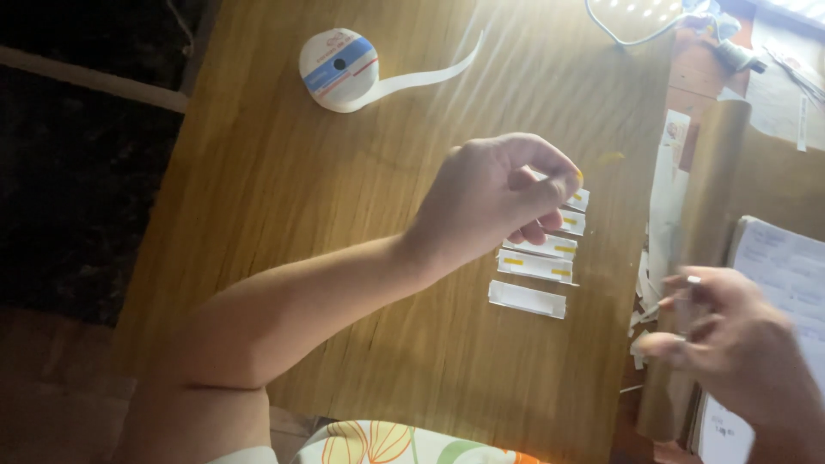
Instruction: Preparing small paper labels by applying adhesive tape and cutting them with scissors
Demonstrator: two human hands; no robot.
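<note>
Head view, left hand (494, 193) pinching yellow bit over paper strips (537, 266), right hand (730, 344) blurred, grip unclear.

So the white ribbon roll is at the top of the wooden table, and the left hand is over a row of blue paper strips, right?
Not quite. The head view shows the strips under the left hand are white with small yellow marks, not blue. The white ribbon roll does lie at the top of the wooden table.

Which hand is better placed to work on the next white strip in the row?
Left. The left hand is already over the row of strips, fingers pinched at its top end. The right hand is off the table edge, over the brown roll, blurred.
</note>
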